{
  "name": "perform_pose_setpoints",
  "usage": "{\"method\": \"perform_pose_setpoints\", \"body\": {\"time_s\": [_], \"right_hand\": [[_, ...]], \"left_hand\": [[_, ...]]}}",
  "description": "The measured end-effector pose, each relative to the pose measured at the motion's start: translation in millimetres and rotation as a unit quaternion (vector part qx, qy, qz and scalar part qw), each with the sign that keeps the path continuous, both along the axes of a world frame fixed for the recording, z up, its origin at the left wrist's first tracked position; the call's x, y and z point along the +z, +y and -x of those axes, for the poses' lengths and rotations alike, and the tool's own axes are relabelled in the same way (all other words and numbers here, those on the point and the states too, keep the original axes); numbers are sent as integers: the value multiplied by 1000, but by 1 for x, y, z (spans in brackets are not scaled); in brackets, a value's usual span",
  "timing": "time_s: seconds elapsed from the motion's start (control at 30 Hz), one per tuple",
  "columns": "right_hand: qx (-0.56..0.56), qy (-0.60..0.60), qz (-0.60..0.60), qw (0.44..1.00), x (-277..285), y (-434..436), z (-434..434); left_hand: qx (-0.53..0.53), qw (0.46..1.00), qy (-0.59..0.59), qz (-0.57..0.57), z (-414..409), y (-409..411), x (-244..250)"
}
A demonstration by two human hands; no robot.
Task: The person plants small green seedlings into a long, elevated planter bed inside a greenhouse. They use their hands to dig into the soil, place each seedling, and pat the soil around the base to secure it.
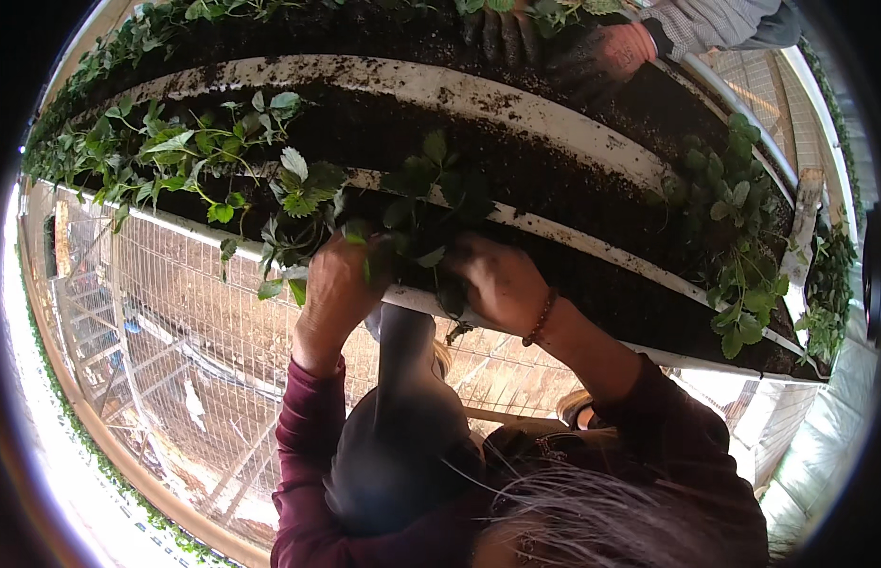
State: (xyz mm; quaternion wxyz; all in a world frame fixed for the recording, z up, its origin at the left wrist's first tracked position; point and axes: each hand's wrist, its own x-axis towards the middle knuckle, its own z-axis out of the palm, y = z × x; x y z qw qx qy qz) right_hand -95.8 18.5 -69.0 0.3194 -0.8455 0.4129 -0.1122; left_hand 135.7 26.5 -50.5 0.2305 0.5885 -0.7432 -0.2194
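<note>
Both of my hands are at the near edge of a long planting trough of dark soil (589,273). My left hand (346,273) is bent over the trough's white rim among strawberry leaves; its fingertips are hidden by leaves and shadow. To its right, my right hand (500,280), with a beaded bracelet on the wrist, reaches into the soil beside a leafy strawberry plant (429,177). That hand is blurred, and whether its fingers hold anything cannot be seen. Just left of my left hand stands another strawberry plant (309,192).
Dense strawberry plants (177,145) fill the left part of the trough, and more plants (742,213) stand at the right. Across a white divider (447,89), another person's gloved hands (618,53) work in soil. A wire mesh floor (199,305) lies below.
</note>
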Motion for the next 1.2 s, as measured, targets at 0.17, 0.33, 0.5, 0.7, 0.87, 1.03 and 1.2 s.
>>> {"method": "perform_pose_setpoints", "body": {"time_s": [0.17, 0.33, 0.5, 0.7, 0.87, 1.03, 1.2], "right_hand": [[-107, -12, -6, 994, 6, -5, -16], [-85, 20, 30, 996, -10, -12, -25], [-51, 116, -68, 990, -15, -12, -28], [-60, 87, -50, 993, 18, -11, -13], [-150, 76, 185, 968, -4, -7, 23], [-108, 46, 145, 982, -4, -3, 18], [-92, 28, 169, 981, -5, -8, 23]], "left_hand": [[-23, 999, -13, 29, 0, -16, -4], [-99, 994, 24, 35, -4, -28, -2], [-117, 993, -26, -20, -1, -29, 2], [-40, 996, -34, 66, -17, -23, -7], [-3, 994, -86, 61, -1, -25, -7], [-12, 997, -70, 18, -11, -12, -2], [24, 993, -87, 83, -4, 9, 4]]}}
